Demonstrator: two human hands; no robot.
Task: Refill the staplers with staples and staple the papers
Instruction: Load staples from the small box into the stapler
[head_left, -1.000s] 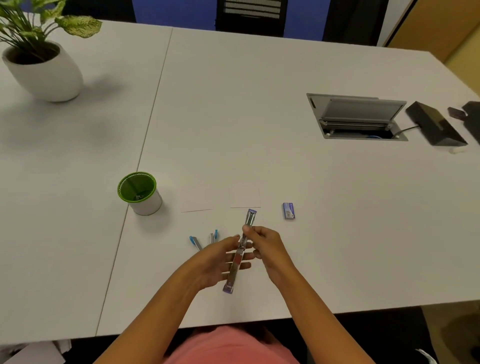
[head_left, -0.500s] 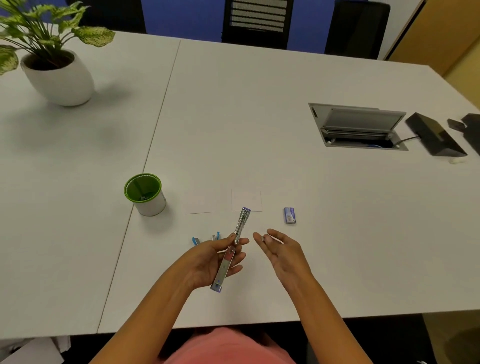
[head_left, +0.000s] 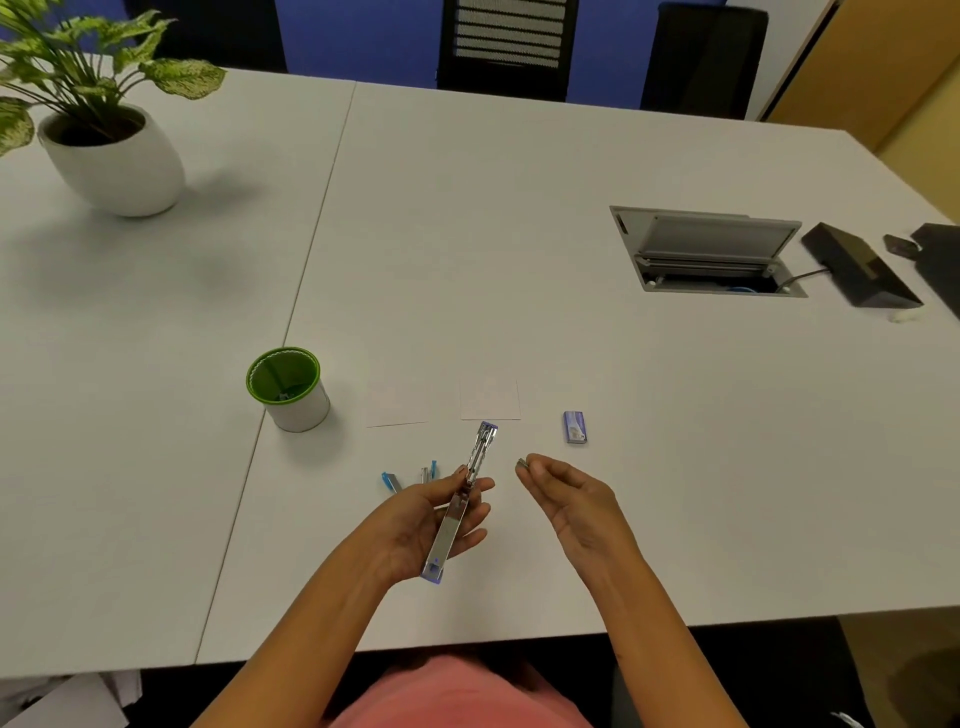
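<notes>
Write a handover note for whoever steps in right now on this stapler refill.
Left hand holds the purple stapler, swung open. Right hand pinches a staple strip beside it.
On the table: staple box at right, two paper slips beyond, two blue staplers at left.
Done: stapler opened, strip in hand.
Left: load strip, close, refill the blue staplers, staple the slips.

Grey bit (head_left: 521, 462) pinched in right grip (head_left: 571, 501) too small to name, left grip (head_left: 415, 525) covers the middle of the open stapler (head_left: 482, 448) and the near ends of two blue-tipped items (head_left: 389, 481) on the counter (head_left: 519, 260), green cup (head_left: 284, 387) contents unclear, plant (head_left: 83, 78) and dark object (head_left: 943, 265) cut by left and right picture edges.
</notes>
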